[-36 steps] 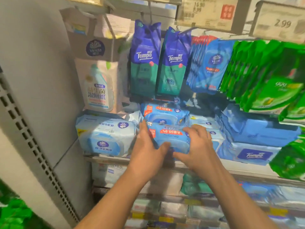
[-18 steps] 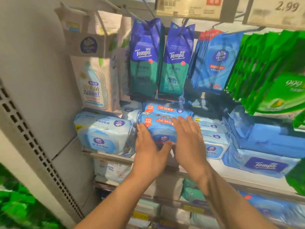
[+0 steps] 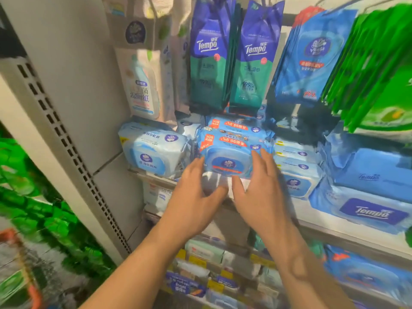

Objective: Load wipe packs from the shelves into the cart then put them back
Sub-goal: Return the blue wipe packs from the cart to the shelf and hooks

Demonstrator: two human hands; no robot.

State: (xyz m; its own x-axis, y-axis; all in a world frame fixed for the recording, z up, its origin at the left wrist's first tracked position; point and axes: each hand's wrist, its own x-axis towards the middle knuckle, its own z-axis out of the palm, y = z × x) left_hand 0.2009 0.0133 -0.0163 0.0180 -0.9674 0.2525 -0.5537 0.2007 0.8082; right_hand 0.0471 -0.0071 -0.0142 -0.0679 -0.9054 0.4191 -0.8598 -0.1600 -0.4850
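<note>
A blue wipe pack [image 3: 231, 150] with red labels lies on the shelf [image 3: 153, 178], on top of a stack of like packs, its lid facing me. My left hand [image 3: 196, 197] is just in front of the pack's lower left corner with fingers straight and spread, holding nothing. My right hand [image 3: 263, 186] is at the pack's lower right, fingers straight; its fingertips reach the pack's front face, though contact is unclear. The cart [image 3: 20, 277] shows only as an orange-edged blur at the bottom left, with green packs in it.
A pale blue wipe pack [image 3: 153, 150] sits left of the stack, more pale packs [image 3: 296, 170] and dark Tempo packs [image 3: 370, 210] to the right. Tempo bags [image 3: 209, 52] and green packs [image 3: 379, 63] hang above. A grey perforated upright [image 3: 73, 157] bounds the left. Lower shelves hold more packs.
Both hands have let go of the blue pack and drawn back from it with fingers spread. The pack now lies pushed in on the stack. The view has swung closer and leftward.
</note>
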